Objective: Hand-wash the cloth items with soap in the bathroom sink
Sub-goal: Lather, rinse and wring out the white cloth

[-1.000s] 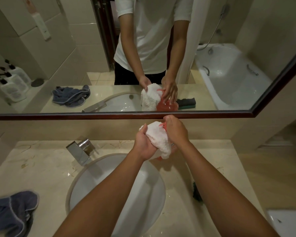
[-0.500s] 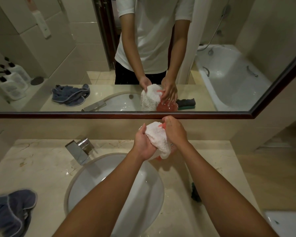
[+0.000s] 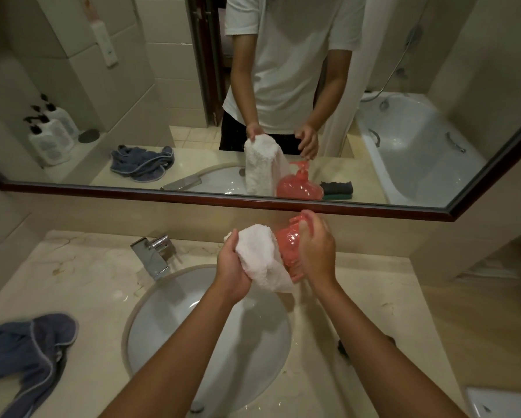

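Blue cloth [image 3: 27,354] cut off at left edge; soap bottle [image 3: 288,247] half hidden behind white towel [image 3: 257,256].

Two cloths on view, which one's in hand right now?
The white cloth, bunched in the left hand above the sink. The blue-grey cloth lies untouched on the counter, far left.

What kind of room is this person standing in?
A bathroom, possibly a hotel's. An oval sink is set in a stone counter under a wide mirror, which reflects a bathtub and three pump bottles.
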Demonstrator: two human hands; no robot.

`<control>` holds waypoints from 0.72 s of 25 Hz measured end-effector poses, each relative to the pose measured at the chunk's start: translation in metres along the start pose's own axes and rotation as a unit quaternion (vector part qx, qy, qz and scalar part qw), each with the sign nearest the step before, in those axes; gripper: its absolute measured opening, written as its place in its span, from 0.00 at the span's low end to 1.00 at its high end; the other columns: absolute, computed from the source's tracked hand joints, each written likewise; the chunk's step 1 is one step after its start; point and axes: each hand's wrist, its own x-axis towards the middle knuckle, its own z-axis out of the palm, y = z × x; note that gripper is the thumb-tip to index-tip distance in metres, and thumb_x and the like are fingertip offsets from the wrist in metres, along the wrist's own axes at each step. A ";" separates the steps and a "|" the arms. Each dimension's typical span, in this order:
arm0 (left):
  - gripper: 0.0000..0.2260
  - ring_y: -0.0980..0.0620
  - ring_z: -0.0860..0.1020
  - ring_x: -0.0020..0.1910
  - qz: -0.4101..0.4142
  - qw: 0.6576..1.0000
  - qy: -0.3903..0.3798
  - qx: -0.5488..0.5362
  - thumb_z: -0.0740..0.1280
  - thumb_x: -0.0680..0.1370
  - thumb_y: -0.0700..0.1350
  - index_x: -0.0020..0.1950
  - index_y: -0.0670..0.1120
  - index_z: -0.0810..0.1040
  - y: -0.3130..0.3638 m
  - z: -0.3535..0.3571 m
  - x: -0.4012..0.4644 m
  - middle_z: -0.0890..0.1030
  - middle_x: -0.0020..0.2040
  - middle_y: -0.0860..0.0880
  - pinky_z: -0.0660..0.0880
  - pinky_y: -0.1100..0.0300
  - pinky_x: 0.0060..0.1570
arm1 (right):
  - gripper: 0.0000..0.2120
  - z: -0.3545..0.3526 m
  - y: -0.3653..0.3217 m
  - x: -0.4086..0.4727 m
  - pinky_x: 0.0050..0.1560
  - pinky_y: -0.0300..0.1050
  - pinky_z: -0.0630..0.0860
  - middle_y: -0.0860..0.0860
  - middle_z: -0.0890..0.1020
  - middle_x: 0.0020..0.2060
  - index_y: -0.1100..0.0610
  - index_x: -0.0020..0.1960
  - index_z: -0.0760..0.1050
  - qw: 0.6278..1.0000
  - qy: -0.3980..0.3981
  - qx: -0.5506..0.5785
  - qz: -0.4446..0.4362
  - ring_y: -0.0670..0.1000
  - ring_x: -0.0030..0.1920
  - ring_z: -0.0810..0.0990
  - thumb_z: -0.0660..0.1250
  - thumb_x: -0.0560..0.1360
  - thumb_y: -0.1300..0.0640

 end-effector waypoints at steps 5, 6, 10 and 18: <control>0.28 0.40 0.78 0.66 0.033 0.999 -0.014 -0.022 0.60 0.80 0.59 0.70 0.39 0.76 0.018 -0.020 -0.038 0.80 0.66 0.37 0.72 0.45 0.69 | 0.20 0.040 0.003 -0.052 0.62 0.52 0.73 0.49 0.80 0.53 0.49 0.57 0.77 0.949 -0.142 0.193 0.204 0.51 0.57 0.78 0.57 0.79 0.36; 0.28 0.39 0.76 0.69 0.032 0.999 -0.017 -0.029 0.60 0.80 0.59 0.71 0.39 0.76 0.021 -0.024 -0.043 0.79 0.67 0.37 0.69 0.44 0.72 | 0.21 0.048 0.005 -0.056 0.65 0.52 0.72 0.50 0.80 0.56 0.49 0.60 0.76 0.922 -0.172 0.227 0.261 0.52 0.60 0.78 0.55 0.80 0.36; 0.29 0.38 0.72 0.72 0.019 0.999 -0.028 -0.036 0.59 0.81 0.60 0.73 0.41 0.74 0.034 -0.041 -0.058 0.77 0.70 0.38 0.64 0.43 0.75 | 0.31 0.076 0.001 -0.080 0.62 0.49 0.76 0.51 0.85 0.58 0.53 0.66 0.78 0.824 -0.294 0.308 0.373 0.52 0.59 0.82 0.47 0.82 0.34; 0.29 0.40 0.77 0.67 0.038 0.998 -0.026 -0.033 0.60 0.79 0.60 0.72 0.42 0.75 0.067 -0.090 -0.076 0.79 0.68 0.39 0.69 0.45 0.71 | 0.34 0.125 -0.024 -0.113 0.54 0.49 0.78 0.57 0.84 0.59 0.57 0.66 0.79 0.714 -0.326 0.382 0.487 0.56 0.56 0.83 0.56 0.78 0.32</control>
